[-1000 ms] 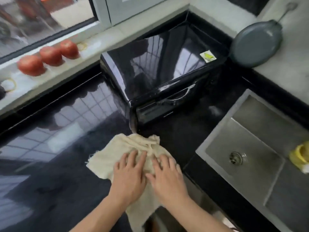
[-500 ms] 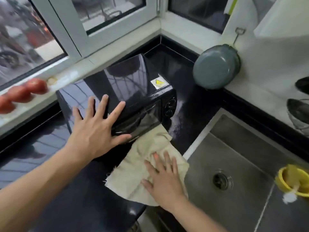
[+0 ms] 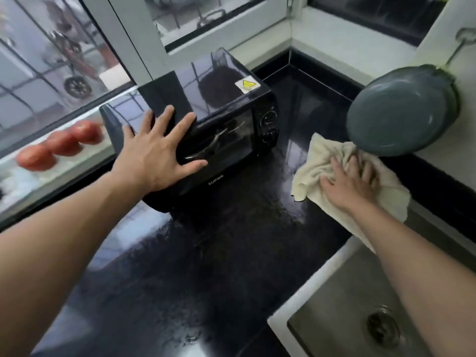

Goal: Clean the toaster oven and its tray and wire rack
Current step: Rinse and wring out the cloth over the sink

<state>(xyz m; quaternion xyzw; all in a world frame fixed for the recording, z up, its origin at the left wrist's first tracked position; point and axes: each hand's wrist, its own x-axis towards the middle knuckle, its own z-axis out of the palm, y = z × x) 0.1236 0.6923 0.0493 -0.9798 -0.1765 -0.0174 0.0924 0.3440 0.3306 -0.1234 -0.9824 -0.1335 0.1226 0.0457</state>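
While the left hand (image 3: 157, 153) is laid flat with fingers spread on the front corner of the toaster oven (image 3: 206, 119), the cloth (image 3: 342, 173) is pressed onto the black bench (image 3: 231, 253) by the open right hand (image 3: 347, 181), beside the sink (image 3: 360, 318), under a grey pan (image 3: 401, 109).

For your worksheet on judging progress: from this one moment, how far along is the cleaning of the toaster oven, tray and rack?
Early or midway. Done: the counter looks wet and streaked, as if wiped. In hand: the left hand lies flat on the toaster oven, while the right hand presses a cloth onto the counter beside it. Left: the oven door is shut, and neither tray nor wire rack is visible.
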